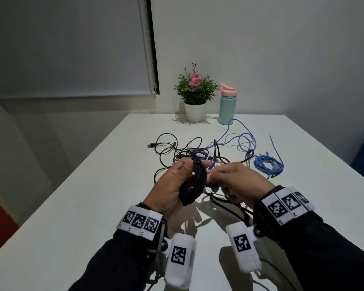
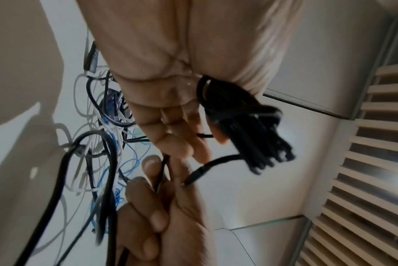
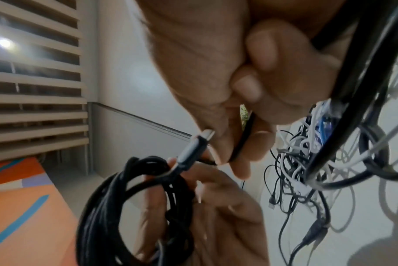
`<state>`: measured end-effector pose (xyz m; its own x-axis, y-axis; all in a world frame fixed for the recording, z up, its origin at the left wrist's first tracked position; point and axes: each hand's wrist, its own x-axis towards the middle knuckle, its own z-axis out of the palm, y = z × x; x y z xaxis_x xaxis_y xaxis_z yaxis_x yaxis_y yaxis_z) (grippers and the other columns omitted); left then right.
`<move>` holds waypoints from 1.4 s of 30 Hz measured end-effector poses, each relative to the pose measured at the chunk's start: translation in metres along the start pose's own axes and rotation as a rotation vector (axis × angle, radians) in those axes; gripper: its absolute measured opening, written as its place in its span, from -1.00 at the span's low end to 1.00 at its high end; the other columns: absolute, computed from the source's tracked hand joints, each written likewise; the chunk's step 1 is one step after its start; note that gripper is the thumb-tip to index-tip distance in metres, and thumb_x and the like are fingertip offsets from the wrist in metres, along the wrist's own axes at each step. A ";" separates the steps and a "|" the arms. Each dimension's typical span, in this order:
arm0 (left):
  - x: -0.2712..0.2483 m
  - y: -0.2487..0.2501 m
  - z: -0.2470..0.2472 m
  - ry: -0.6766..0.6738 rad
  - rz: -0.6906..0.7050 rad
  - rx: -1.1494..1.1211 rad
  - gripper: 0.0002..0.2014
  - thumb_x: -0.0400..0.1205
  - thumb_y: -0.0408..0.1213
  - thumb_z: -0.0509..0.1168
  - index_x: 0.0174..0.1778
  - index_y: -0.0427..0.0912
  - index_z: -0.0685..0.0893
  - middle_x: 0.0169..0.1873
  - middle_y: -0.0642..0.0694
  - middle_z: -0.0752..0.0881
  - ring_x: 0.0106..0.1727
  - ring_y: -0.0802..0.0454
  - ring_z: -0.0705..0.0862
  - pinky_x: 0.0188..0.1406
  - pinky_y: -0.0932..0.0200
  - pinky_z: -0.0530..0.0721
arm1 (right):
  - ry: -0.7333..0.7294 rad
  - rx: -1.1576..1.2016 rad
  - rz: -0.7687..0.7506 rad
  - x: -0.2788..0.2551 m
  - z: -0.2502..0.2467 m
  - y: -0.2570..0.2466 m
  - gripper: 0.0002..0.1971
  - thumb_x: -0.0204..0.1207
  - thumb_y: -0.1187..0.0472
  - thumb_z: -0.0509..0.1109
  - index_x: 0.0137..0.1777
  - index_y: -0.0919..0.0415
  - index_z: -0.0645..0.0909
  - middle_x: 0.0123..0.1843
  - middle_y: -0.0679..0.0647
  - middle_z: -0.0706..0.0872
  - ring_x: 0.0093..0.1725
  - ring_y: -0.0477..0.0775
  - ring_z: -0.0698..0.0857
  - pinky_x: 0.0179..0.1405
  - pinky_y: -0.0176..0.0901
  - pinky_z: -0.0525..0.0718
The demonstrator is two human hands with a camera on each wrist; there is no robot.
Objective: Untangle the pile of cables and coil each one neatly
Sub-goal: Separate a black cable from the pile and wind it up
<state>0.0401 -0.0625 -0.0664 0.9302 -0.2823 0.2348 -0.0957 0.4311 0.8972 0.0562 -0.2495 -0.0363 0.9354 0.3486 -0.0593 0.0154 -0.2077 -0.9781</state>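
Observation:
My left hand [image 1: 178, 182] grips a black coiled cable [image 1: 194, 181] above the white table [image 1: 82, 206]; the coil [image 2: 245, 126] sticks out past my left hand [image 2: 182, 111]. My right hand [image 1: 235, 181] pinches that cable's free end between thumb and fingers. In the right wrist view the right hand [image 3: 234, 144] holds the cable just behind its silver plug [image 3: 193, 149], next to the coil [image 3: 129, 207]. The tangled pile of black, white and blue cables [image 1: 198, 152] lies just beyond both hands. A coiled blue cable [image 1: 268, 165] rests to the right.
A potted plant [image 1: 194, 95] and a mint bottle with a pink lid [image 1: 227, 106] stand at the table's far edge. A loose blue cable [image 1: 235, 133] loops near the bottle. A grey cable tie [image 1: 274, 147] lies right of the pile.

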 end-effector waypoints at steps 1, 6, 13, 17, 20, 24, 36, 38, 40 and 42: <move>0.000 -0.001 0.000 0.012 0.018 0.004 -0.60 0.62 0.06 0.33 0.13 -0.21 0.74 0.00 -0.15 0.82 -0.12 0.02 0.79 -0.13 0.17 0.78 | -0.052 0.037 0.022 -0.001 0.000 0.002 -0.82 0.51 0.11 0.49 -0.31 0.10 0.77 -0.46 -0.01 0.63 -0.62 -0.08 0.23 -0.63 -0.37 0.15; 0.010 0.006 -0.003 0.310 0.123 0.087 -0.67 0.59 0.01 0.29 0.03 -0.21 0.64 -0.20 -0.06 0.84 -0.23 0.05 0.79 -0.26 0.14 0.76 | 0.008 0.372 0.072 0.006 0.001 0.009 -0.81 0.66 0.25 0.33 0.00 0.30 0.77 -0.13 0.20 0.71 -0.41 0.00 0.59 -0.51 -0.21 0.58; 0.011 0.006 -0.009 0.560 0.240 0.412 -0.90 0.72 -0.14 0.33 0.06 -0.06 0.68 -0.19 0.18 0.82 -0.10 0.28 0.74 0.07 -0.18 0.75 | 0.280 0.031 -0.353 -0.005 0.012 -0.013 -0.87 0.55 0.19 0.43 -0.06 0.00 0.82 -0.30 -0.08 0.77 -0.38 -0.11 0.62 -0.39 -0.33 0.57; 0.010 0.006 -0.008 0.542 0.225 0.359 -0.92 0.65 -0.22 0.45 0.02 -0.06 0.74 -0.17 -0.02 0.84 -0.15 0.06 0.78 -0.10 -0.15 0.79 | 0.117 -0.371 -0.343 -0.005 0.036 -0.020 -0.80 0.54 0.12 0.48 0.13 -0.04 0.82 -0.22 -0.10 0.82 -0.37 -0.17 0.65 -0.30 -0.23 0.61; 0.010 0.007 -0.009 0.522 0.181 0.195 -0.84 0.59 -0.34 0.50 0.04 -0.18 0.69 -0.23 -0.16 0.84 -0.28 -0.03 0.78 -0.26 -0.09 0.78 | 0.263 -0.811 -0.380 0.005 0.041 -0.026 -0.73 0.55 0.03 0.44 0.24 -0.06 0.76 -0.05 -0.08 0.75 -0.15 -0.16 0.62 -0.17 -0.28 0.43; 0.010 0.008 -0.013 0.428 0.113 -0.039 -0.65 0.56 -0.48 0.45 0.21 -0.22 0.53 -0.10 -0.30 0.85 -0.26 -0.11 0.81 -0.24 0.00 0.78 | 0.233 -0.819 -0.366 0.013 0.041 -0.032 -0.74 0.53 -0.02 0.47 0.20 -0.12 0.77 -0.12 -0.02 0.60 -0.12 -0.06 0.58 -0.19 -0.17 0.40; 0.010 0.007 -0.025 0.230 0.087 0.283 -0.64 0.45 -0.52 0.33 0.05 -0.04 0.75 -0.06 -0.10 0.81 -0.02 -0.08 0.79 0.08 -0.23 0.79 | -0.067 -0.177 -0.179 0.012 0.014 -0.031 -0.76 0.55 0.04 0.43 -0.26 0.17 0.67 -0.23 0.12 0.65 -0.14 0.06 0.55 0.05 0.06 0.45; 0.010 0.005 -0.023 0.227 0.082 0.285 -0.65 0.41 -0.51 0.32 0.05 -0.06 0.69 -0.01 -0.17 0.80 0.02 -0.15 0.79 0.11 -0.28 0.78 | -0.087 -0.274 -0.200 0.012 0.012 -0.031 -0.77 0.63 0.07 0.39 -0.17 0.20 0.69 -0.16 0.21 0.73 -0.10 0.01 0.61 0.12 0.05 0.51; 0.008 0.005 -0.023 0.219 0.072 0.294 -0.61 0.39 -0.53 0.30 0.09 -0.12 0.63 -0.03 -0.14 0.80 0.01 -0.11 0.78 0.15 -0.34 0.76 | -0.068 -0.354 -0.229 0.012 0.012 -0.030 -0.77 0.66 0.06 0.36 -0.14 0.19 0.67 -0.18 0.21 0.73 -0.17 -0.05 0.59 -0.01 -0.03 0.50; 0.008 0.005 -0.024 0.213 0.061 0.277 -0.62 0.37 -0.52 0.34 0.11 -0.21 0.59 0.03 -0.12 0.82 0.02 -0.09 0.79 0.09 -0.32 0.78 | -0.050 -0.429 -0.260 0.011 0.013 -0.030 -0.78 0.66 0.06 0.35 -0.16 0.14 0.66 -0.33 -0.13 0.67 -0.30 -0.20 0.54 -0.19 -0.25 0.46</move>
<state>0.0551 -0.0421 -0.0687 0.9700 -0.0652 0.2341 -0.2188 0.1842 0.9582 0.0617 -0.2277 -0.0101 0.8631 0.4803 0.1558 0.3995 -0.4609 -0.7924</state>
